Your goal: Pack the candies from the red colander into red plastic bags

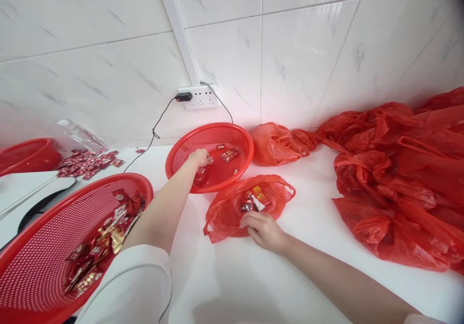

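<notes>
My left hand (pixel 200 158) reaches into a round red plastic basket (pixel 250 145) by the wall, its fingers curled together; whatever they hold is too small to name. Beneath and beside it lie a few red wrapped packets (pixel 230 155) and tiny wrapped pieces. In front of the basket a red plastic bag (pixel 224 222) lies spread with its mouth up, containing small wrapped snacks (pixel 250 204) and a red piece with gold print (pixel 258 191). My right hand (pixel 266 230) pinches the near rim of this bag, fingertips bent over the edge.
A larger red basket (pixel 32 246) with red and gold packets stands at left, under my left arm. Behind it are small red packets (pixel 89 163) and a clear plastic bottle (pixel 83 135). A bundled red bag (pixel 277 143) and a heap of red bags (pixel 406 184) lie right. A black cable (pixel 154 133) hangs from a power strip (pixel 203 97).
</notes>
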`<action>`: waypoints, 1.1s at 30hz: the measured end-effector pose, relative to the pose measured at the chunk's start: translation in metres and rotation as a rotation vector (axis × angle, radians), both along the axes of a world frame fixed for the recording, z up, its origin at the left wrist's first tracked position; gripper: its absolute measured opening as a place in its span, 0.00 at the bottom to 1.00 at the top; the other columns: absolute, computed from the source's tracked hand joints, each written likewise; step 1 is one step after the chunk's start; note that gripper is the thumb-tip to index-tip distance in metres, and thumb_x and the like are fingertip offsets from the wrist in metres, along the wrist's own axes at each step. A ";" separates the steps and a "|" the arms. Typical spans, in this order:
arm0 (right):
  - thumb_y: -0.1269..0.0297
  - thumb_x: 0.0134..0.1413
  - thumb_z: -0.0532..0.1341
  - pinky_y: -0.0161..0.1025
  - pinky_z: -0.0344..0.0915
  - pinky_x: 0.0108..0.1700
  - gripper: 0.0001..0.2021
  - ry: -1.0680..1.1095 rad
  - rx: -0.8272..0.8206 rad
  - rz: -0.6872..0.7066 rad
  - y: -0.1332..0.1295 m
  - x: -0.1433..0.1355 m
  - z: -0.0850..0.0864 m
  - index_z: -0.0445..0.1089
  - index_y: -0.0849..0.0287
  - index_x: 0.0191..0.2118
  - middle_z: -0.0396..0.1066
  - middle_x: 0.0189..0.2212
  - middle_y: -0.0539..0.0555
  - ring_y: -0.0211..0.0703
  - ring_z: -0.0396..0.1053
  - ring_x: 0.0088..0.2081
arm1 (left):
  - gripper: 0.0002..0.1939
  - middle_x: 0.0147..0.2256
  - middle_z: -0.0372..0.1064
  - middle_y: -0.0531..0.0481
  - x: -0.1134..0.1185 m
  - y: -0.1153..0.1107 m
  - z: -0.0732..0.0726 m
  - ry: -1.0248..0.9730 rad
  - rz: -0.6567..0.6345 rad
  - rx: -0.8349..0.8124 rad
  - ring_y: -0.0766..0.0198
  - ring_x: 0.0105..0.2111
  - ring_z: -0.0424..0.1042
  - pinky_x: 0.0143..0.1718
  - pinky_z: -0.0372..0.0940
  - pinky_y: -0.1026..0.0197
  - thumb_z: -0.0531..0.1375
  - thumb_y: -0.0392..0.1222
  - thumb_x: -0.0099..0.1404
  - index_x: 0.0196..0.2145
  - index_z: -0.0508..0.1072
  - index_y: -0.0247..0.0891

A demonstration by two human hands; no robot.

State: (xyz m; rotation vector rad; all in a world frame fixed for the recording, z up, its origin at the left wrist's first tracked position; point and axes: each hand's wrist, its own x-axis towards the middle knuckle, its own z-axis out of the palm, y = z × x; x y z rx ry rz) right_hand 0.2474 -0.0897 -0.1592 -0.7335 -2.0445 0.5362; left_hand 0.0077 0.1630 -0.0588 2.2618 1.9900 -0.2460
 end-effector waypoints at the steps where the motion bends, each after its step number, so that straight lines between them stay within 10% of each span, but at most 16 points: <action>1: 0.82 0.51 0.51 0.35 0.69 0.38 0.16 -0.001 0.000 -0.001 0.000 0.000 0.000 0.68 0.56 0.39 0.73 0.37 0.53 0.39 0.72 0.37 | 0.12 0.37 0.77 0.42 0.000 -0.001 0.002 -0.009 0.002 0.021 0.51 0.40 0.75 0.38 0.64 0.59 0.63 0.51 0.54 0.32 0.78 0.40; 10: 0.82 0.50 0.51 0.35 0.69 0.38 0.16 0.006 -0.008 0.005 -0.001 0.000 0.003 0.68 0.56 0.38 0.73 0.37 0.53 0.39 0.73 0.37 | 0.15 0.30 0.76 0.47 0.019 -0.028 0.048 -0.350 0.021 0.360 0.58 0.31 0.73 0.30 0.61 0.61 0.61 0.54 0.57 0.33 0.78 0.41; 16: 0.82 0.51 0.51 0.35 0.69 0.40 0.16 0.004 -0.039 0.012 -0.001 0.001 0.004 0.67 0.55 0.39 0.72 0.38 0.54 0.39 0.72 0.39 | 0.14 0.25 0.71 0.52 0.053 -0.133 0.076 -1.016 -0.168 0.474 0.66 0.25 0.68 0.28 0.61 0.64 0.65 0.51 0.54 0.29 0.74 0.36; 22: 0.69 0.52 0.57 0.37 0.67 0.32 0.07 -0.001 -0.037 0.055 -0.003 0.003 0.002 0.63 0.56 0.38 0.70 0.31 0.54 0.43 0.69 0.30 | 0.13 0.22 0.67 0.57 0.075 -0.237 0.014 -1.317 -0.087 0.017 0.68 0.23 0.65 0.25 0.60 0.67 0.68 0.46 0.52 0.27 0.69 0.39; 27: 0.62 0.54 0.58 0.38 0.66 0.33 0.08 -0.051 -0.047 0.125 -0.006 0.003 0.002 0.62 0.56 0.40 0.71 0.32 0.55 0.45 0.69 0.31 | 0.15 0.24 0.65 0.56 0.078 -0.241 -0.044 -1.512 0.104 0.072 0.68 0.25 0.64 0.28 0.60 0.66 0.66 0.50 0.55 0.26 0.66 0.39; 33: 0.57 0.68 0.45 0.36 0.62 0.32 0.14 0.045 -0.190 0.087 -0.004 0.008 0.006 0.62 0.57 0.36 0.67 0.29 0.53 0.40 0.65 0.29 | 0.20 0.21 0.62 0.58 0.070 -0.232 -0.050 -1.630 0.153 -0.062 0.71 0.20 0.62 0.23 0.59 0.67 0.64 0.57 0.56 0.25 0.65 0.38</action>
